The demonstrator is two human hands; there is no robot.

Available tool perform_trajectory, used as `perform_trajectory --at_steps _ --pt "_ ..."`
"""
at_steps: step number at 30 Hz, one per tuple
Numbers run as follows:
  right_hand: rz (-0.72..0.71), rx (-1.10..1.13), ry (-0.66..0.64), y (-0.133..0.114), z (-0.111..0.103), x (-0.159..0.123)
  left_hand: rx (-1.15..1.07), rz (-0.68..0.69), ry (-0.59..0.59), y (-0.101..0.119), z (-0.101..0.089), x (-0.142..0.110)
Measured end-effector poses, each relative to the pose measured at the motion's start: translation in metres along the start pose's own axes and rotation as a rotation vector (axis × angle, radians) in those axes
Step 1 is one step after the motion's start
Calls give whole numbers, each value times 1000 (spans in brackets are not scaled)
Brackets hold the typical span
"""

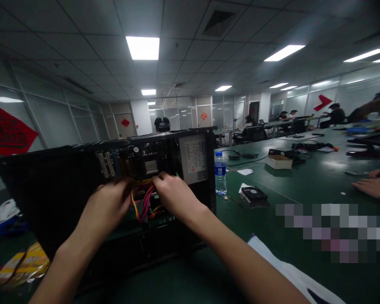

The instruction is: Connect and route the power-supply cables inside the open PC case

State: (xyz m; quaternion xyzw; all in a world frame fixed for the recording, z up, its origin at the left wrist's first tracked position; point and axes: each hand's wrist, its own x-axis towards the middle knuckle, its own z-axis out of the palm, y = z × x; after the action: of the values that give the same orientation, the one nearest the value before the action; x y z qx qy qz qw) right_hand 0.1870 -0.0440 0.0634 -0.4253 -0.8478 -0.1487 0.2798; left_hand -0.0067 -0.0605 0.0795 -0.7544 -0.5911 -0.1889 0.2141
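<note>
An open black computer case (139, 242) stands in front of me on the green table, its inside facing me. Both my hands reach into it. My left hand (109, 204) is curled, fingertips partly hidden, at the left end of a bundle of red, yellow and pink power cables (145, 204). My right hand (173, 192) pinches the bundle's right end, close to the left hand. Orange wires stretch between them. Behind the fingers are the motherboard with a silver heatsink (151, 167) and white card slots (106, 164). The grey power supply (192, 158) sits at upper right.
Right of the case stand a water bottle (220, 173), a black fan (253, 194) and an open cardboard box (278, 161). A yellow packet (25, 266) lies at lower left. Another person's hands (376, 184) rest at the right edge. White plastic (281, 270) lies at lower right.
</note>
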Motion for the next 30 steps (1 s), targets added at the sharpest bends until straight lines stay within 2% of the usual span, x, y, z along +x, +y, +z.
perform_trajectory --at_steps 4,8,13,14,16,21,25,30 --pt "65 -29 -43 -5 0 -2 -46 -106 -93 -1 -9 -3" --pt "108 -47 -81 -5 13 -1 14 -224 -213 -3 -6 -2" --pt "105 -76 -138 3 39 6 -395 -174 -326 4 15 5" --pt "92 -79 -148 5 44 6 -453 -136 -354 5 22 6" --pt "72 -83 -172 9 52 7 -489 -148 -404 6 36 8" --pt "62 -76 -234 14 64 7 -497 -162 -346 -3 63 12" --pt "61 -69 -244 15 65 7 -489 -185 -315 -11 71 14" --pt "88 -39 -300 13 61 6 -407 -189 -333 -12 78 12"
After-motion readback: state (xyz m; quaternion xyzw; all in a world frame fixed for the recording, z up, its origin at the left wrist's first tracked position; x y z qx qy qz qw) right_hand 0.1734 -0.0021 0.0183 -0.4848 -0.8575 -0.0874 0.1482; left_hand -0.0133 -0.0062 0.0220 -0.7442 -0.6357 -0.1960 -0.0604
